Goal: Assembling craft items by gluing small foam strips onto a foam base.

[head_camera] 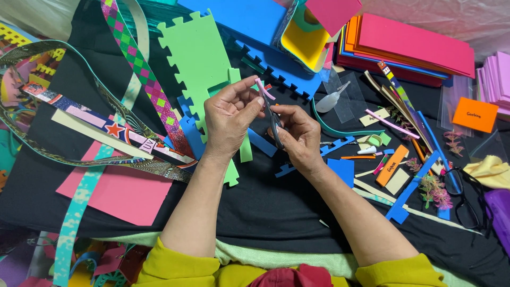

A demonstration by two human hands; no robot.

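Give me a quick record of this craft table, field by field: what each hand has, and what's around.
left hand: pinches a thin pink strip at the fingertips
right hand: holds dark scissors, blades at the strip
surface: black cloth
beneath hands: green foam sheet with notched edge
upper right: stacked foam sheets, pink on top
right edge: black eyeglasses
left: pink foam sheet, patterned ribbons

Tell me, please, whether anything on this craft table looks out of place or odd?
The glasses lie among foam scraps at the right edge, partly under a yellow cloth. The glue bottle lies tipped on its side. Nothing looks spilled or damaged.
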